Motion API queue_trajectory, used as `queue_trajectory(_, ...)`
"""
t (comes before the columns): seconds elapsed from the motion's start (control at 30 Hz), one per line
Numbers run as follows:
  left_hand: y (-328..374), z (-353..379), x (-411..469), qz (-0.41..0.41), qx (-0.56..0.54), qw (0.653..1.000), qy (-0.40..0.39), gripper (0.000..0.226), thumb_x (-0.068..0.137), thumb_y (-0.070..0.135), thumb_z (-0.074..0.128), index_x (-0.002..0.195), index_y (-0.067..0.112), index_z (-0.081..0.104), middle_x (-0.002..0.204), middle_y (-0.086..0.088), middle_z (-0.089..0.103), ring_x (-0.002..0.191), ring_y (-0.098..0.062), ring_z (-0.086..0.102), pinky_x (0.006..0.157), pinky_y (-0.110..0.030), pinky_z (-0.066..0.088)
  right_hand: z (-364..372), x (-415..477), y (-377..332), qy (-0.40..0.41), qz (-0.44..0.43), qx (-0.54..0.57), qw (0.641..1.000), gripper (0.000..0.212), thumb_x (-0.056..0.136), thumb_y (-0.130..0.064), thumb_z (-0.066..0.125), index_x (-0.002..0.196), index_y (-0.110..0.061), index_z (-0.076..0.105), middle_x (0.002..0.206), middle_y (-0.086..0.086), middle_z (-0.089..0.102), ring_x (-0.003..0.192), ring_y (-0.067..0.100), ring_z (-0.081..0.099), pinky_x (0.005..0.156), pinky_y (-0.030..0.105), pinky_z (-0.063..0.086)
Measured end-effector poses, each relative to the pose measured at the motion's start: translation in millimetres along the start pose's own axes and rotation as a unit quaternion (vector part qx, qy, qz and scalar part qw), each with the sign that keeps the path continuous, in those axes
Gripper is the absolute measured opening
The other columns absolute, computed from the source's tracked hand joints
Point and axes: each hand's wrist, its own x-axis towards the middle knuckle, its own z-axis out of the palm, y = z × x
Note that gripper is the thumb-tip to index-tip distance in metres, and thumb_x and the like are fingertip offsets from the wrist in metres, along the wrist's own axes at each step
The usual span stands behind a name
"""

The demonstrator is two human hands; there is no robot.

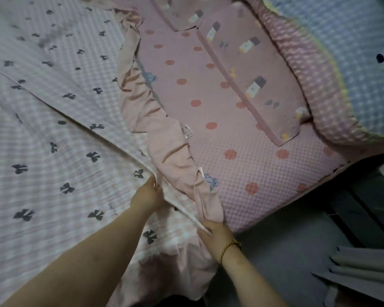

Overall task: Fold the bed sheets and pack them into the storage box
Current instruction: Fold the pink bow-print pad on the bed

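Both hands pinch one folded edge of the bow-print sheet (pixel 53 129): right hand (pixel 215 229) nearest, at the bed's corner beside open grey floor (pixel 286 247), left hand (pixel 148 193) farther along. The sheet spreads leftward from them; beyond its pink ruffle (pixel 173 156) lie the dotted mattress cover (pixel 242 169) and a pillow (pixel 242 69).

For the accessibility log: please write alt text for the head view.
Two hands pinch the folded edge of a pink checked sheet with dark bows: the left hand further along it, the right hand, wearing a gold bracelet, nearer the camera. Beyond lie a pink dotted sheet and a pillow.
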Motion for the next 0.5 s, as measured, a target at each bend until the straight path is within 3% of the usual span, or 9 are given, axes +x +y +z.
queue_trajectory(0.07,-6,8,11,-0.003,0.021,0.999,-0.048,0.041,0.097,0.02,0.039,0.138,0.014,0.037,0.128,-0.016,0.053,0.115,-0.034,0.05,0.094,-0.035,0.041,-1,15,3,-0.018,0.014,-0.001,1.0,0.032,0.097,-0.015,0.043,0.126,-0.015,0.056,0.116,0.004,0.061,0.095,0.007,0.048,0.074,0.008,0.034)
queue_trajectory(0.17,-13,20,25,0.007,0.06,0.996,-0.064,0.033,0.096,0.023,0.043,0.126,0.01,0.05,0.121,-0.016,0.057,0.11,-0.034,0.053,0.09,-0.036,0.043,2,43,8,-0.038,0.049,-0.019,0.998,0.03,0.096,-0.021,0.045,0.123,-0.015,0.056,0.12,0.005,0.06,0.101,0.016,0.054,0.083,0.015,0.04)
queue_trajectory(0.27,-23,30,27,0.054,0.122,0.988,-0.071,0.042,0.097,0.026,0.043,0.138,0.016,0.042,0.142,-0.009,0.043,0.126,-0.026,0.043,0.098,-0.029,0.035,10,61,1,-0.045,0.088,-0.013,0.995,0.037,0.091,-0.036,0.051,0.125,-0.02,0.049,0.123,0.001,0.057,0.112,0.021,0.053,0.095,0.027,0.043)
queue_trajectory(0.33,-35,31,27,0.089,0.153,0.983,-0.05,0.049,0.097,0.034,0.038,0.143,0.021,0.032,0.151,-0.005,0.029,0.136,-0.023,0.033,0.105,-0.027,0.028,17,73,-5,-0.036,0.084,-0.051,0.995,0.038,0.093,-0.038,0.047,0.126,-0.019,0.047,0.124,0.003,0.056,0.114,0.024,0.052,0.095,0.028,0.042)
queue_trajectory(0.4,-47,28,25,0.097,0.171,0.981,0.0,0.069,0.086,0.055,0.025,0.144,0.019,0.03,0.153,-0.009,0.023,0.14,-0.026,0.027,0.11,-0.034,0.024,18,79,-8,0.007,0.071,-0.08,0.994,0.033,0.097,-0.035,0.04,0.119,-0.014,0.053,0.119,0.009,0.06,0.108,0.026,0.055,0.09,0.028,0.044)
queue_trajectory(0.5,-62,21,17,0.067,0.24,0.968,-0.011,0.098,0.059,0.064,-0.01,0.149,0.027,0.002,0.157,0.0,-0.006,0.145,-0.019,-0.002,0.116,-0.037,0.002,8,76,-1,0.079,0.016,-0.098,0.992,0.032,0.098,-0.031,0.038,0.114,-0.011,0.058,0.101,0.014,0.064,0.089,0.025,0.056,0.074,0.026,0.043)
